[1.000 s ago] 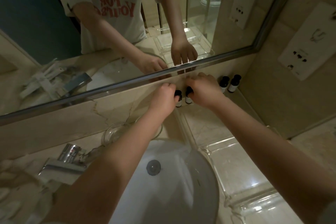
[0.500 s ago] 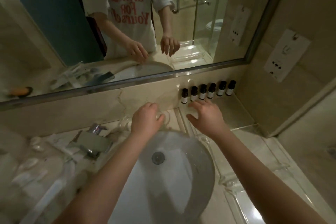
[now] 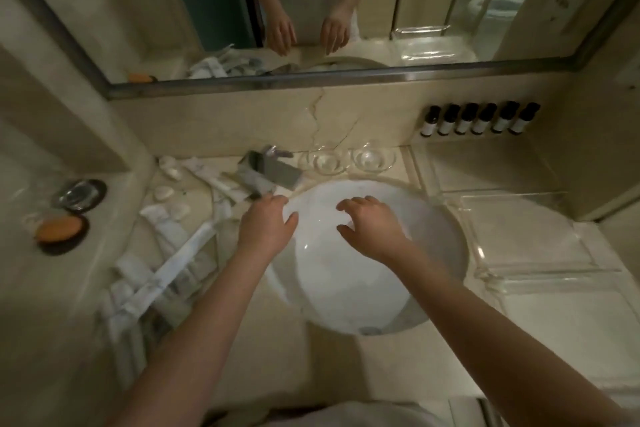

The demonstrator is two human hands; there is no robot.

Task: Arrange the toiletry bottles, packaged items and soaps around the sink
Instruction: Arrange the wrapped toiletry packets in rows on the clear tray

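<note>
Several small dark toiletry bottles (image 3: 478, 120) with white labels stand in a row against the back wall at the right. White packaged items (image 3: 166, 274) lie scattered on the counter left of the white sink (image 3: 433, 243). Small white soaps (image 3: 164, 192) lie near the back left. An orange soap (image 3: 57, 229) rests on a dark dish at the far left. My left hand (image 3: 266, 227) hovers over the sink's left rim, fingers apart and holding nothing. My right hand (image 3: 372, 224) hangs over the basin, also with fingers spread and nothing in it.
A metal faucet (image 3: 270, 172) stands behind the sink, with two clear glass dishes (image 3: 346, 159) beside it. A clear glass tray (image 3: 530, 236) lies to the right of the sink. A dark dish with a glass (image 3: 79, 194) sits at the far left. A mirror (image 3: 311, 10) spans the wall.
Both hands have let go of the bottles at the back wall and drawn back over the sink. The view has swung left and down, showing the cluttered left counter.
</note>
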